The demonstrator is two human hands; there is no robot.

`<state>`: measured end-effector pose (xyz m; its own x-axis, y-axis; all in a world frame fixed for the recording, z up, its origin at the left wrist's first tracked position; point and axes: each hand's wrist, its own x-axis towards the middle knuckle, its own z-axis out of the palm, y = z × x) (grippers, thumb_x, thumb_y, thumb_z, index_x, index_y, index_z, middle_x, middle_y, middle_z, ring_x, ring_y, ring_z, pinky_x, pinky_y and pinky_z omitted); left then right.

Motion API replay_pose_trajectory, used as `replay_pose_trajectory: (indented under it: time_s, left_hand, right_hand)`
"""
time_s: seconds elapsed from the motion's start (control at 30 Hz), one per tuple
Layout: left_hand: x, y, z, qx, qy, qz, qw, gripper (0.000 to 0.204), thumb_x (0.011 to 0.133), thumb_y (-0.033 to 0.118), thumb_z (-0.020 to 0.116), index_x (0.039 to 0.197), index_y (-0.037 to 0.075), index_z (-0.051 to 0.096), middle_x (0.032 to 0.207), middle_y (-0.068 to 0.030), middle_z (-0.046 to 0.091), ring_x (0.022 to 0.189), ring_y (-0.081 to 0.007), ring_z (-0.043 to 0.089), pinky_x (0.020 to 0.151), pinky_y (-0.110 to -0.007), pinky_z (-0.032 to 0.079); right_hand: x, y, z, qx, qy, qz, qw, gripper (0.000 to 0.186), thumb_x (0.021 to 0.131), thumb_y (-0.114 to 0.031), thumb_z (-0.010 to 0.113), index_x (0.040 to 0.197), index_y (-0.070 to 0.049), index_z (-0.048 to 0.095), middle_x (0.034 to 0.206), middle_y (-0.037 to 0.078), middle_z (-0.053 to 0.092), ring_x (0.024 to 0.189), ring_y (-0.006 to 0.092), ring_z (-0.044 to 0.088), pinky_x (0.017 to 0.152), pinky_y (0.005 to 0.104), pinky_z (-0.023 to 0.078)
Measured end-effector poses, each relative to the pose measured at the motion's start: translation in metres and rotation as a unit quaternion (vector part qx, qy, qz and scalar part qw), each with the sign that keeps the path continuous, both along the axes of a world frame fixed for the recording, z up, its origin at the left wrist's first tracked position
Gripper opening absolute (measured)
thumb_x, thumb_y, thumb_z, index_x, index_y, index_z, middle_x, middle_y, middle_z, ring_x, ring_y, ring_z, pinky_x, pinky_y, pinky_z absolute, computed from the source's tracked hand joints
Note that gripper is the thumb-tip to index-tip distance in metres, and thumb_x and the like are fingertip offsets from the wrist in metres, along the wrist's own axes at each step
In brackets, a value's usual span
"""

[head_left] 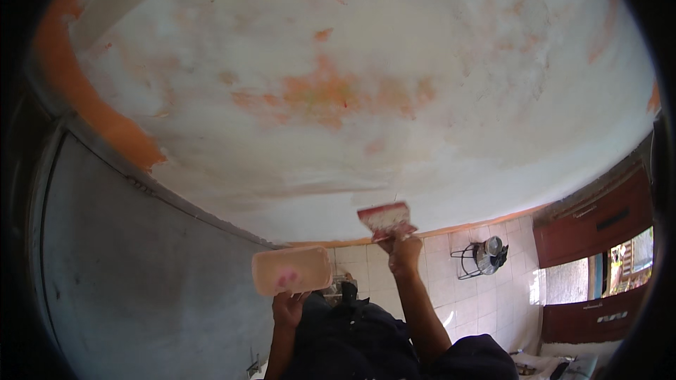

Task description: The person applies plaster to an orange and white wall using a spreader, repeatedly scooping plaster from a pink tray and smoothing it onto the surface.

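Presumably light and stiff, the scraper (384, 216) suits the right hand (403, 252) closed round its base, the left hand (287, 307) clasping the tub (327, 267) by its near edge.

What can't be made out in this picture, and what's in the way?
In the head view:
Handle of the scraper: mostly hidden by the right hand.
Fingertips of the left hand: hidden behind the tray.
Pink patches on the tray: too blurred to identify.
Clutter at lower right: cut off by the lower edge.
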<state>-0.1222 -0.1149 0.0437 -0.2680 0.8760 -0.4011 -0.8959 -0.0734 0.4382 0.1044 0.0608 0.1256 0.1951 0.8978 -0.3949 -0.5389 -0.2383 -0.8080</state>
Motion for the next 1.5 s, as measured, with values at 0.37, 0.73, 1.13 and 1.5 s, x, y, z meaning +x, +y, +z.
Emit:
replay_pose_trajectory:
  time_s: [0.37,0.73,1.13,1.5]
  left_hand:
    - [-0.003,-0.019,0.007,0.002,0.039,0.003,0.999,0.049,0.081,0.019,0.054,0.126,0.007,0.040,0.124,-0.0141,0.047,0.115,-0.0348,0.046,0.095,-0.056,0.039]
    - [-0.003,-0.008,0.009,0.012,0.048,-0.008,0.999,0.048,0.080,0.018,0.057,0.124,0.006,0.042,0.123,-0.0138,0.046,0.114,-0.0351,0.046,0.093,-0.054,0.042]
    - [-0.003,-0.007,0.016,0.034,0.063,0.004,0.997,0.050,0.081,0.018,0.055,0.126,0.003,0.039,0.123,-0.0159,0.046,0.115,-0.0365,0.045,0.094,-0.056,0.040]
    - [-0.006,-0.010,0.014,0.029,0.040,0.044,0.998,0.051,0.077,0.017,0.059,0.124,0.004,0.042,0.123,-0.0151,0.046,0.114,-0.0381,0.046,0.092,-0.055,0.042]
  right_hand:
    - [-0.023,0.090,-0.098,-0.026,0.101,-0.084,0.991,0.017,0.087,0.000,0.041,0.078,0.015,0.044,0.076,0.023,0.059,0.064,0.0306,0.062,0.065,0.0395,0.058]
    - [-0.004,0.012,0.003,0.034,-0.019,0.019,0.999,0.014,0.089,-0.001,0.042,0.093,0.012,0.043,0.077,0.021,0.060,0.071,0.0313,0.064,0.069,0.0423,0.057]
    - [-0.025,0.096,-0.002,0.029,0.056,-0.055,0.997,0.023,0.089,-0.005,0.044,0.079,0.015,0.048,0.086,0.023,0.059,0.074,0.0323,0.063,0.074,0.0392,0.057]
    - [-0.002,-0.015,0.011,0.011,-0.042,0.006,0.999,0.015,0.085,0.000,0.050,0.080,0.014,0.054,0.083,0.021,0.060,0.075,0.0252,0.064,0.066,0.0329,0.058]
